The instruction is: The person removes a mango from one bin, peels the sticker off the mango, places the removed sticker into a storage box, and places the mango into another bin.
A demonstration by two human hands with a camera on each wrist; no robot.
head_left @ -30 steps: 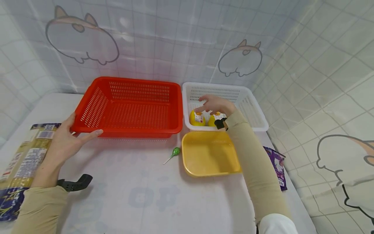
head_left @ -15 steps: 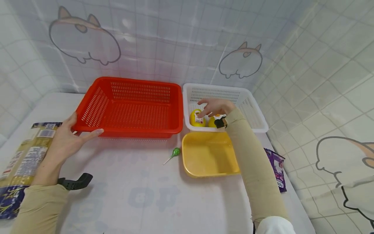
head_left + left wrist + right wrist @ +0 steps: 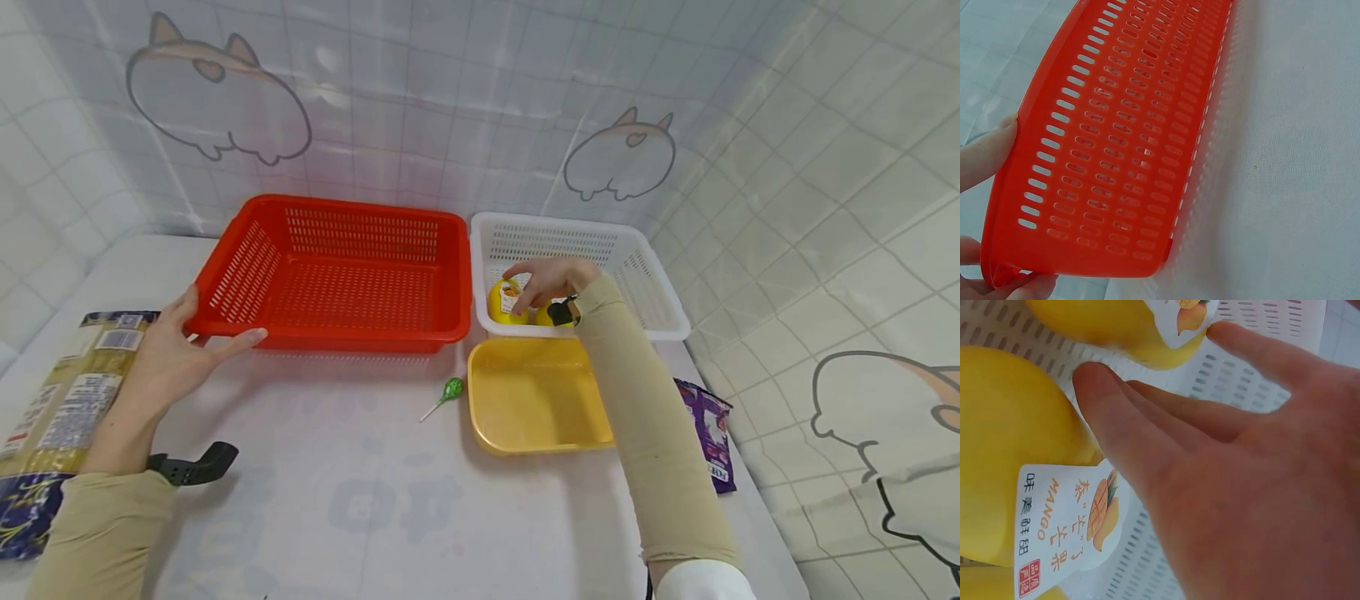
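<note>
My left hand (image 3: 168, 354) grips the front left corner of the red basket (image 3: 352, 340). In the left wrist view its thumb lies over the basket's rim (image 3: 1035, 103), the other fingers tucked below the corner. Inside the white basket (image 3: 660, 275), my right hand (image 3: 551, 279) reaches over two yellow mangoes with white labels. Its fingers extend around the left mango (image 3: 497, 302). In the right wrist view the fingers lie between two mangoes, one fingertip right at the label of the upper mango (image 3: 1110, 328). The other mango (image 3: 1010, 419) sits beside the hand.
A yellow tray (image 3: 525, 408) stands in front of the white basket, under my right forearm. Left of it lies a green lollipop (image 3: 452, 388). A purple packet (image 3: 712, 437) lies at the right edge, a long gold-and-blue bag (image 3: 78, 408) at the left. Tiled-pattern walls enclose the table.
My right hand has lowered and its fingers have come down around the left mango. The left hand and the red basket have stayed in place.
</note>
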